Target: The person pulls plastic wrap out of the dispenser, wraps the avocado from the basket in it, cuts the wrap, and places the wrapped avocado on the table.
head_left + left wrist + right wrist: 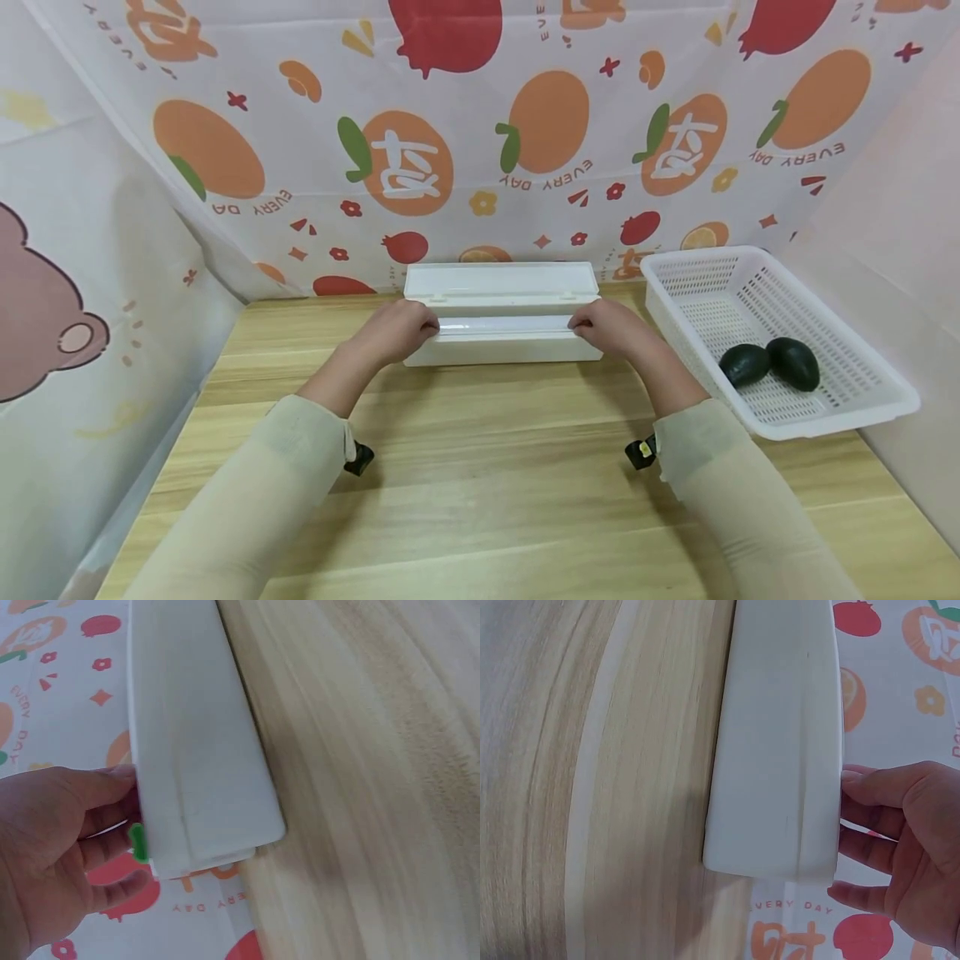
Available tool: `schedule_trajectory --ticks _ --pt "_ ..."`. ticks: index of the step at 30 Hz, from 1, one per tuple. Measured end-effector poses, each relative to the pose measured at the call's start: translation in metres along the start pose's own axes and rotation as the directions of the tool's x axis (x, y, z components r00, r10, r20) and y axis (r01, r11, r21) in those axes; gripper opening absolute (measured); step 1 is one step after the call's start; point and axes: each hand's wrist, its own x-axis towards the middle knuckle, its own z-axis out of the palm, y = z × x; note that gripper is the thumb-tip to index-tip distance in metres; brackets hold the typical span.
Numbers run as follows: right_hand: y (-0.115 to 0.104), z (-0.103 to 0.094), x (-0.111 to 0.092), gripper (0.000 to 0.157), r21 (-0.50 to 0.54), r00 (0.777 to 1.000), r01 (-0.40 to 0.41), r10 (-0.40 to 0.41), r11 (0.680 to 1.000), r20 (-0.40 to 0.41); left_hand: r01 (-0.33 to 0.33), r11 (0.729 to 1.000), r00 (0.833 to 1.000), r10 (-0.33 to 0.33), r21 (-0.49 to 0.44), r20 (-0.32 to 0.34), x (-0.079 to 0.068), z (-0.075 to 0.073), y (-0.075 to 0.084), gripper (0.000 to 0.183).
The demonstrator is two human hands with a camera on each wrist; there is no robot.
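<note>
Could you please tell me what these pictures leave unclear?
Left wrist view: interior of the white box, hidden by its wall; the box's other end, cut off by the top edge.
Both wrist views: what the left hand and right hand pinch, if anything, hidden behind that wall.
Head view: rest of the left sleeve, cut off by the bottom edge.

Long white box (502,351) on the wooden table (472,483), lid (501,280) open, glossy whitish roll (502,325) lengthwise inside.

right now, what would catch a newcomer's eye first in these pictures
Probably the long white box at the back of the table, its lid raised, with the left hand and right hand at its ends. Next, perhaps, two dark avocado-like fruits in the white basket on the right.
</note>
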Motion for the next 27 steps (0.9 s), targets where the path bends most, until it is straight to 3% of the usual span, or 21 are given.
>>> schedule_trajectory --ticks 6,15,22,27 --pt "0.0006 0.0006 0.0011 0.019 0.018 1.0 -0.01 0.011 1.0 -0.011 0.01 1.0 1.0 -0.01 -0.014 -0.008 0.0006 0.0026 -0.0026 0.013" --pt "0.0018 0.002 0.0029 0.019 0.045 0.999 -0.038 0.039 0.998 -0.029 0.023 0.996 0.998 -0.018 -0.081 0.062 0.0036 0.0003 -0.0039 0.013" --pt "0.0019 0.0056 0.0048 0.019 0.045 0.998 -0.043 0.046 0.998 -0.048 0.034 0.992 0.999 -0.03 -0.12 0.03 0.0037 0.0029 -0.0074 0.013" --pt "0.0033 0.0103 0.0056 0.019 0.032 0.995 -0.038 0.041 0.999 -0.091 0.04 0.994 0.999 -0.039 -0.099 0.012 0.0039 0.0065 -0.0072 0.013"
